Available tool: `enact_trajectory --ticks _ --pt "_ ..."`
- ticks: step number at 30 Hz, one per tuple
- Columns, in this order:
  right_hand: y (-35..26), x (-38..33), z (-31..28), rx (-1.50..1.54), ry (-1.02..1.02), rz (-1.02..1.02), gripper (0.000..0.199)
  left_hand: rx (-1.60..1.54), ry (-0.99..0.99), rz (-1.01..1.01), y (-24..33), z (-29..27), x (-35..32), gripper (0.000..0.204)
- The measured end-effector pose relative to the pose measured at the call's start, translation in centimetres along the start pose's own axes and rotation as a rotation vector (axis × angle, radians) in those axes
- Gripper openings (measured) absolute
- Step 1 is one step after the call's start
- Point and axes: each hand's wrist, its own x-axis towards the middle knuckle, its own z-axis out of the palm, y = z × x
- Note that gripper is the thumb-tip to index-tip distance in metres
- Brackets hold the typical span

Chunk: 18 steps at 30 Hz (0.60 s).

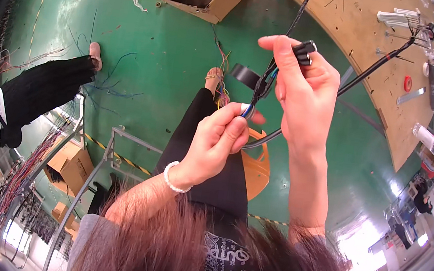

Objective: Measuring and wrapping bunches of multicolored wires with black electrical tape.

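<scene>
My left hand (215, 142), with a white beaded bracelet at its wrist, pinches a bundle of wires (248, 110) where blue and white strands show. Black wrapping covers the bundle above that, and it runs up as a dark harness (298, 16). A roll of black tape (245, 76) hangs against the bundle, just above my left fingers. My right hand (309, 90) is closed beside the wrapped part, its fingers curled around short black connectors (304, 52) that stick out by the index finger. What its other fingers touch is partly hidden.
A wooden board (370, 32) with pins and a thick black cable (380, 63) spans the upper right. An open cardboard box (210, 14) stands ahead. An orange stool (256, 175) is below my hands. Another person (32, 96) works at left, near metal frames (113, 144) and hanging wires.
</scene>
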Motion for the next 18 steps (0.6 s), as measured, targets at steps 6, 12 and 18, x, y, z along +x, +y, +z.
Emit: enact_trajectory --ticks 6,12,18 --pt "-0.3 -0.5 -0.3 0.066 0.041 0.083 0.027 -0.139 -0.034 -0.013 -0.2 0.3 -1.1 0.034" --pt "1.0 0.2 0.6 0.128 0.061 0.035 0.026 -0.313 0.072 -0.115 0.2 1.1 -2.0 0.031" --pt "0.6 -0.3 0.1 0.067 0.085 0.011 0.026 -0.367 0.113 -0.166 1.1 2.1 -1.8 0.034"
